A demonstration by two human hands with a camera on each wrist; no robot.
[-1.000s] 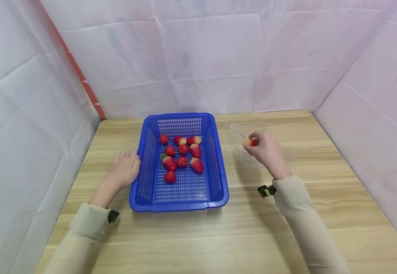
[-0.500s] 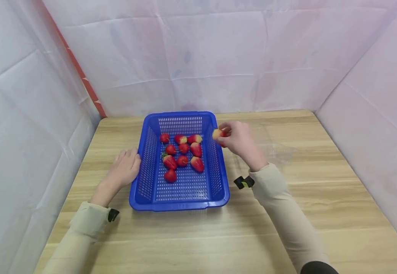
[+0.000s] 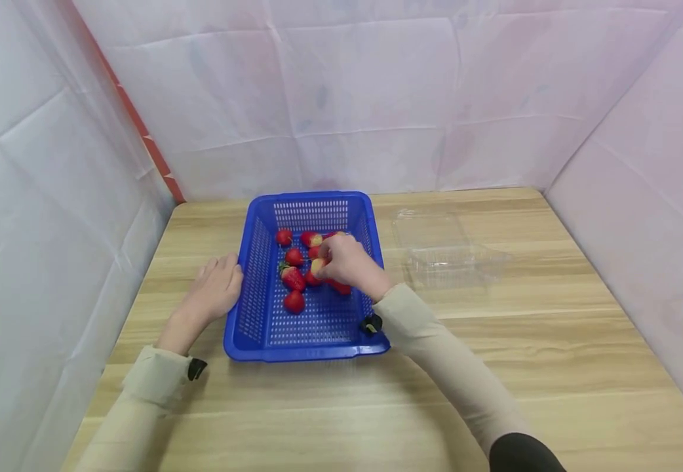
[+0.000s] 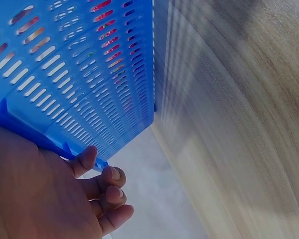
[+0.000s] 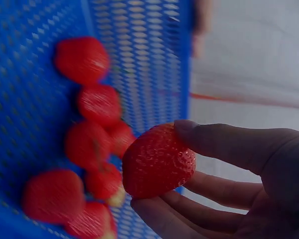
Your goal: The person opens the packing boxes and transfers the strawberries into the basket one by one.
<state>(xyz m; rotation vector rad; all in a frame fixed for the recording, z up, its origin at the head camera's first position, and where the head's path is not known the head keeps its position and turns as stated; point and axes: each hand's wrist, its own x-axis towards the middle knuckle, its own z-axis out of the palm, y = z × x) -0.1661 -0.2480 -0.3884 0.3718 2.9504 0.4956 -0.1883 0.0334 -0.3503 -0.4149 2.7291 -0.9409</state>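
Observation:
Over the blue basket [image 3: 312,354], my right hand [image 3: 350,263] pinches a strawberry [image 5: 157,162] between thumb and fingers. Its pale yellow end shows in the head view, just above the fruit lying there. Inside the basket are several more strawberries [image 3: 292,278] and several round red fruits with thin stems, like cherries [image 3: 294,302]. The right hand hides a few of them. Against the basket's left rim rests my left hand [image 3: 216,288]. In the left wrist view its fingers [image 4: 112,199] lie loosely bent at the outside of the rim, not around the basket wall.
To the right of the basket, a clear plastic clamshell box [image 3: 442,255] lies with its lid open on the wooden table [image 3: 530,341]. Light patterned cloth [image 3: 365,98] encloses the table at the back and both sides.
My right hand has carried the strawberry leftward from the clear plastic box, across the right rim and down into the basket. The left hand has stayed at the left rim.

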